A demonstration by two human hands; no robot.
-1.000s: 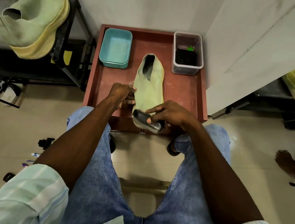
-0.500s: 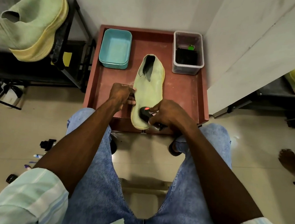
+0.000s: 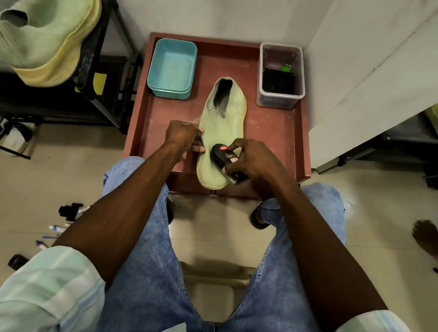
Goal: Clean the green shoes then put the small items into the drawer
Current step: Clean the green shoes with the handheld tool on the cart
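A person sits over a red tabletop (image 3: 281,134), mid-cleaning: the left hand (image 3: 182,138) grips the side of a green shoe (image 3: 222,129) lying at the tabletop's centre, while the right hand (image 3: 253,158) grasps a black shoe-polish applicator (image 3: 222,157) pressed onto the shoe's toe. Cleaning looks unfinished. Behind the shoe, a teal tub (image 3: 172,67) and a clear container (image 3: 281,76) holding small items sit unstowed; no drawer is visible.

green shoe (image 3: 223,118) on red tray (image 3: 279,134), black brush (image 3: 224,158)
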